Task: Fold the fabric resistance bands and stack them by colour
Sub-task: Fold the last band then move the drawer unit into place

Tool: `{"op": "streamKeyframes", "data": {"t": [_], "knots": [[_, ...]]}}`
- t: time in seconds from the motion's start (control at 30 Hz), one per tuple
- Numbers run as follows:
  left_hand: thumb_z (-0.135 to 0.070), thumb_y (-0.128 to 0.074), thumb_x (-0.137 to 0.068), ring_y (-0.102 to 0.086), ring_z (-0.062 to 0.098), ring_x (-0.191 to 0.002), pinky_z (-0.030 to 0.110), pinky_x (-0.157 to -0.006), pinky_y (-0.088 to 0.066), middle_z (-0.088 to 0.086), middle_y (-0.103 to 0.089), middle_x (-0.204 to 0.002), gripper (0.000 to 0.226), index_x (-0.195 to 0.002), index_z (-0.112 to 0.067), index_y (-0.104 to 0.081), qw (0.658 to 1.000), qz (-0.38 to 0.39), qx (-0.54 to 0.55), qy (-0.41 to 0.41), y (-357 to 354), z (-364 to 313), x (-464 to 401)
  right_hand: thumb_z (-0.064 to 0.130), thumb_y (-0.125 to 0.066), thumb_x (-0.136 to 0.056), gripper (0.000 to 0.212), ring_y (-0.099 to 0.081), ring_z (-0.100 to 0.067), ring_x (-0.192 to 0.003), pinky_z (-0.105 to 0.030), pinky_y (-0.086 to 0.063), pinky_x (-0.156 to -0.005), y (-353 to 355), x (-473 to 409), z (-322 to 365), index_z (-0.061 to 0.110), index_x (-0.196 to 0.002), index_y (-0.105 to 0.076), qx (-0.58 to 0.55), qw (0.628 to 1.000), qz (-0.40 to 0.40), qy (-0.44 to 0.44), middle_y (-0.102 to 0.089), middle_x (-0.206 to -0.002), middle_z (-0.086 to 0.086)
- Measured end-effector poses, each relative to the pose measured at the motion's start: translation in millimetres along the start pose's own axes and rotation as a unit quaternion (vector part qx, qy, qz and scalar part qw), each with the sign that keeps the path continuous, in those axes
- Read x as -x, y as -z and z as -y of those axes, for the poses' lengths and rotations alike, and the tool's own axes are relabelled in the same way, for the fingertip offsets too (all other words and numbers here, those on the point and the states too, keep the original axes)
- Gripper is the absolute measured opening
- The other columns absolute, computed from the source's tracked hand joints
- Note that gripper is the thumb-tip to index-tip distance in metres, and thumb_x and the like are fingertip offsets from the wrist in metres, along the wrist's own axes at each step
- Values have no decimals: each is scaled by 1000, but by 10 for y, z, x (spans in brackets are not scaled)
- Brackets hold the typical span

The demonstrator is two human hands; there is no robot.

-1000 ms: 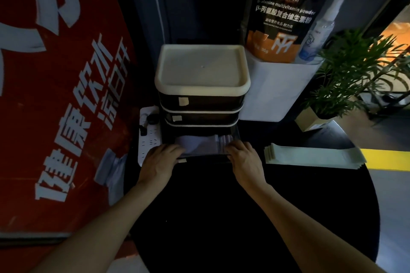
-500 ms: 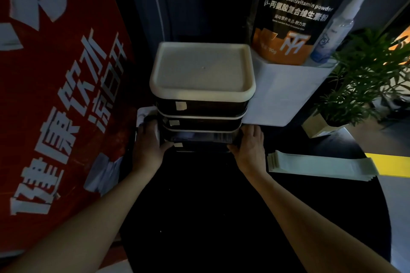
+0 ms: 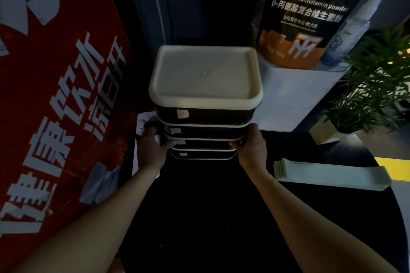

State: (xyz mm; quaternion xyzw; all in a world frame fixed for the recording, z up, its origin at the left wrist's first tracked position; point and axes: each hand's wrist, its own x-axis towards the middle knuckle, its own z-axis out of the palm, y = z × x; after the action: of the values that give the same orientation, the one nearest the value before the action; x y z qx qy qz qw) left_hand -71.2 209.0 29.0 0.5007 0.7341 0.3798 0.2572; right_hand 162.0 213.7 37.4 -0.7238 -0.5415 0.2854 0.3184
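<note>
A stack of dark drawer trays under a cream lid point(image 3: 206, 77) stands at the back of the round black table point(image 3: 210, 206). All its drawers, the bottom drawer point(image 3: 204, 154) included, sit pushed in, and no band shows inside. My left hand point(image 3: 153, 148) grips the stack's left side at the lower tiers, thumb on the front. On the opposite side, at the same height, my right hand point(image 3: 250, 146) grips it too. A flat pile of pale green fabric bands point(image 3: 332, 174) lies on the table to the right, apart from both hands.
A red banner point(image 3: 55, 95) leans close on the left, with a white power strip point(image 3: 144, 119) beside the stack. Behind on the right, a white box point(image 3: 295, 95) carries a supplement bag point(image 3: 304, 17) and a spray bottle point(image 3: 352, 33). A potted plant point(image 3: 377, 86) stands far right.
A second ago both hands held a pale folded band in the pulled-out bottom drawer. The drawer has since slid in, and both hands moved out to the stack's sides.
</note>
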Motion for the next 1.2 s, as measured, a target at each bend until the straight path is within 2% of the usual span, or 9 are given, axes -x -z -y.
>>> {"op": "streamKeyframes", "data": {"t": [0.17,0.27,0.33,0.43,0.6,0.7,0.9,1.07,1.2], "knots": [[-8,-78,-73,-50,25,-120,27,-94,-37,9,-56,-128,58,-125,-6,-52,1000,9,15,-16,-3,48,12,16,-74,-76,42,-58,-23,-101,-34,-46,-75,-8,-2,-67,11,-109,-49,-13,1000,3,7,-61,-109,-5],[-14,-74,-78,-48,26,-123,28,-94,-35,10,-53,-132,58,-128,-6,-49,999,27,-25,-16,-11,136,73,19,-72,-78,41,-57,-21,-106,-37,-49,-83,-59,45,-208,16,-114,-52,-19,999,19,-19,-61,-112,-2],[-16,-72,-80,-48,28,-122,27,-93,-34,11,-53,-130,53,-127,-6,-50,997,47,-49,-23,-54,247,122,23,-69,-81,37,-57,-22,-107,-34,-47,-82,-115,76,-342,16,-114,-54,8,998,45,-44,-60,-112,-3],[-19,-70,-82,-47,28,-122,31,-95,-36,13,-49,-131,54,-130,-7,-48,994,83,-75,19,-151,383,181,27,-67,-81,36,-58,-22,-106,-32,-46,-79,-210,69,-509,16,-113,-56,44,993,91,-63,-61,-111,-3],[-28,-68,-84,-45,27,-125,38,-101,-38,11,-45,-137,63,-136,-8,-40,987,106,-113,49,-316,492,141,26,-69,-80,41,-59,-23,-106,-38,-50,-86,-342,-28,-550,17,-117,-54,30,990,122,-67,-62,-115,-4],[-31,-67,-84,-42,27,-129,39,-104,-37,10,-44,-141,69,-140,-9,-34,985,119,-115,53,-385,532,139,21,-69,-80,45,-60,-22,-107,-39,-51,-88,-416,-26,-553,18,-121,-52,16,992,112,-59,-63,-117,-4],[-25,-68,-83,-40,24,-131,39,-107,-35,6,-37,-146,78,-146,-14,-23,988,117,-91,37,-411,510,281,17,-65,-83,39,-60,-21,-104,-30,-46,-78,-460,122,-560,18,-119,-51,3,994,79,-80,-63,-112,-3],[-22,-67,-85,-41,25,-131,42,-107,-36,7,-38,-145,74,-145,-11,-24,987,126,-89,41,-311,588,470,18,-70,-79,49,-58,-21,-111,-34,-47,-86,-374,297,-579,20,-124,-49,6,992,76,-96,-63,-116,-2],[-23,-67,-85,-44,24,-128,40,-107,-36,8,-43,-140,69,-141,-9,-30,988,123,-82,51,-247,594,613,16,-67,-83,67,-57,-19,-112,-27,-44,-84,-301,490,-534,24,-141,-33,4,993,77,-91,-61,-120,0]]}}
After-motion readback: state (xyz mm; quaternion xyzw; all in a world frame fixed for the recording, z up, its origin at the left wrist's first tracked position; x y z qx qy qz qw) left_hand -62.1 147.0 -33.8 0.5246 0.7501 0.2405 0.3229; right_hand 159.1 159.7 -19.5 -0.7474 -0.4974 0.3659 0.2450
